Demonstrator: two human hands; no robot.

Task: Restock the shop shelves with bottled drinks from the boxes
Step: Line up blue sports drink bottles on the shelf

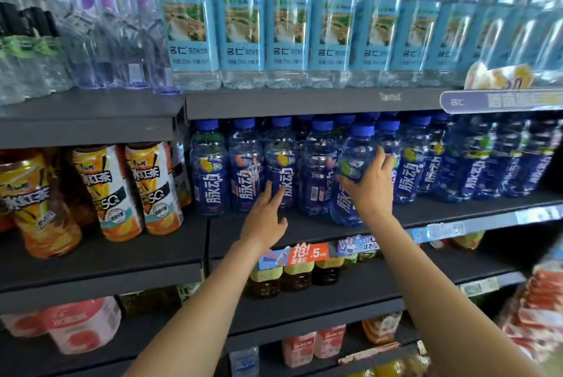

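A row of blue-capped blue drink bottles point(210, 169) fills the middle shelf point(304, 232). My right hand point(370, 190) grips one blue bottle point(355, 157) round its middle; the bottle leans slightly and stands at the shelf's front, ahead of the row. My left hand point(268, 218) reaches toward the row with fingers straight, its fingertips touching the front of another blue bottle point(280, 160). No box is in view.
Clear water bottles with light blue labels point(286, 29) line the shelf above. Orange iced-tea bottles point(152, 187) stand on the left shelf section. Lower shelves hold dark tea bottles point(297, 276) and pink cartons point(82, 325). Price tags point(292, 254) hang on the shelf edge.
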